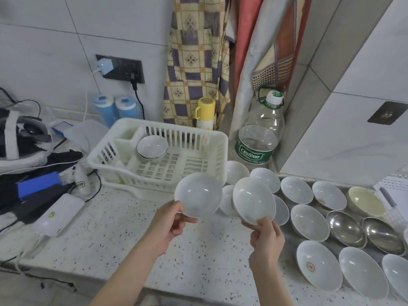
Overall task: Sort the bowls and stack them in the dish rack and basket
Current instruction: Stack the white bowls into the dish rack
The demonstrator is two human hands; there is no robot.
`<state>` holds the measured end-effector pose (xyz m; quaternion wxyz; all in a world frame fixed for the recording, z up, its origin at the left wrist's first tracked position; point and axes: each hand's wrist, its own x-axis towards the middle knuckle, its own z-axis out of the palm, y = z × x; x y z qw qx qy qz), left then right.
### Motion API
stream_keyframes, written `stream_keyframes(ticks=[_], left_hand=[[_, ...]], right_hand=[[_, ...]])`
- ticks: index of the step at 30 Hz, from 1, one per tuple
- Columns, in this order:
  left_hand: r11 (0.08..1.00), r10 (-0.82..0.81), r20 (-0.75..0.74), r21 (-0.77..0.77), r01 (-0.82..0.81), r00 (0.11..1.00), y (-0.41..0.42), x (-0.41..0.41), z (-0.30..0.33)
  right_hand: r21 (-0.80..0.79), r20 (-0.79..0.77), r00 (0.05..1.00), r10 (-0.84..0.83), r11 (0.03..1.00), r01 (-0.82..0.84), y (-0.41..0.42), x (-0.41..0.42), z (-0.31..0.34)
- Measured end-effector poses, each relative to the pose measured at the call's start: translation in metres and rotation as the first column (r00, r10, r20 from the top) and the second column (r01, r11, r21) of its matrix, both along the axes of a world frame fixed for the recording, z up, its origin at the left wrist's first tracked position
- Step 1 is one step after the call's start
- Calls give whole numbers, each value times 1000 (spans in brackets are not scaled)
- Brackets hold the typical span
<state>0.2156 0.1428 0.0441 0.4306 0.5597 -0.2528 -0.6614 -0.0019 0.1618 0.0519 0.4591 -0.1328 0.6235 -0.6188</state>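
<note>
Far L, at 9 o'clock: clutter of cables, a blue box [37, 184] and a white power bank [60, 214] on the speckled counter [123, 235].

L hand [170, 224] comes up from 6 o'clock, forearm angled toward 1 o'clock. Thumb on top and fingers curled under pinch the near rim of a white bowl [198, 195], held tilted, inside facing the camera, above the counter and just in front of the dish rack [159, 155]. The rack is white slatted plastic at 12 o'clock of that bowl, w/ a short stack of white bowls [152, 147] in its back-left part; the rest of its floor is bare grid. Open counter lies btwn the rack's front edge and the counter's near edge.

R hand [266, 237] rises from 5 o'clock, nearly vertical, fingertips pinching the lower rim of a second white bowl [254, 200], also tilted and lifted. The two held bowls are near each other, not touching.

At 3 o'clock: rows of loose bowls on the counter, mostly white, one cream bowl [365, 200], two steel bowls [345, 228], closely packed, rims nearly touching. A clear water jug [260, 133] stands at 1 o'clock by the wall corner.
</note>
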Motion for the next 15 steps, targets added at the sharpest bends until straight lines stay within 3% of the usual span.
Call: stream_keyframes(ticks=[10,15], left_hand=[[992,111,188,-77,-98,976,-59,123,42],[986,163,169,-66,-154,972,-83,175,40]], right_hand=[[-154,-103,993,55,985,-71,-60,91,27],[-153,-178,975,130,976,-158,-94,134,28]])
